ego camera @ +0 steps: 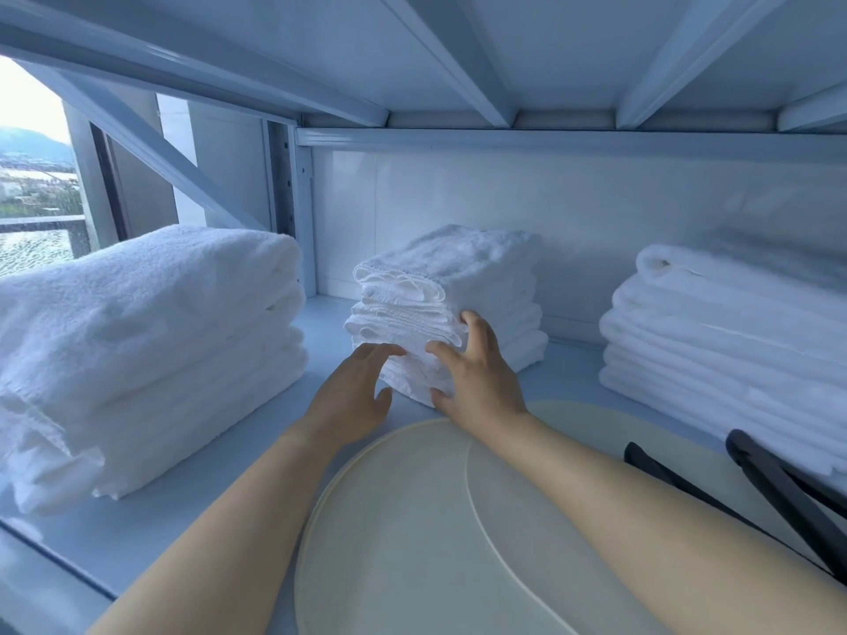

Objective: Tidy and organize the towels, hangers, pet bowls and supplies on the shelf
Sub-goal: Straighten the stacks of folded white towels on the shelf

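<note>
- The small stack [449, 286] of folded white cloths sits on the shelf [192, 511] at 12 o'clock, near the back wall. Its front edges are uneven and bulge toward 8 o'clock.
- The left hand [353, 391] is open, fingers straight, with the tips touching the stack's lower front.
- The right hand [481, 378] is open too, fingers spread and pressed against the stack's front-right corner, thumb low by the base.
- The left stack [151, 341] at 9 o'clock and the right stack [724, 341] at 3 o'clock hold thicker towels, both apart from the small one.
- Two cream discs [412, 520] overlap at 6 o'clock under the forearms. Black hangers [779, 483] lie at 4 o'clock, just before the right stack.
- The cloths look soft and light, and the layers would likely slide or slump if pinched from one side.
- Flat palms low on opposite sides, or one hand beneath and one on top, should move the stack whole. Pressing the front flat should square it.
</note>
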`<move>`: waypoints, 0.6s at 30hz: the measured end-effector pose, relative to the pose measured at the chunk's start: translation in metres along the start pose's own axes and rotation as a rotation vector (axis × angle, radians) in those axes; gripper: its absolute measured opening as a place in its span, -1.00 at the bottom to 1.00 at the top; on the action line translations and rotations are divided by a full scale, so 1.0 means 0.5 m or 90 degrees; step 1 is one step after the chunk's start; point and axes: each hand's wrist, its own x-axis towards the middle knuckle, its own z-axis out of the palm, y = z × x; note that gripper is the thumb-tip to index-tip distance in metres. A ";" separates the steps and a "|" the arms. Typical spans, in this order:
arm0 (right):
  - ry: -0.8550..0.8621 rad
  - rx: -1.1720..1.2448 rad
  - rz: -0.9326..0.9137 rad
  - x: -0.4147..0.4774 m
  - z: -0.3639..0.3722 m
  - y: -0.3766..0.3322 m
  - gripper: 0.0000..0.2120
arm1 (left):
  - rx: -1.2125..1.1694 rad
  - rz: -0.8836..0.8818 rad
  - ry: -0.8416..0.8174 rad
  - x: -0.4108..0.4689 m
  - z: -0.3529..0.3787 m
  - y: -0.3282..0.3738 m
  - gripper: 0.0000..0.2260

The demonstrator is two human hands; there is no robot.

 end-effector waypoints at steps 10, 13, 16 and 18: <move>-0.009 -0.041 -0.002 -0.018 -0.030 0.090 -0.51 | -0.018 0.024 -0.004 -0.002 -0.001 0.002 -0.58; 0.045 -0.120 -0.081 -0.022 -0.029 0.096 -0.36 | -0.016 0.033 -0.018 0.003 0.006 0.005 -0.58; 0.041 -0.190 -0.190 -0.018 -0.006 0.093 -0.35 | -0.022 0.042 -0.027 0.005 0.011 0.009 -0.59; 0.021 -0.205 -0.207 -0.016 0.004 0.091 -0.39 | -0.023 0.042 -0.030 0.004 0.011 0.009 -0.59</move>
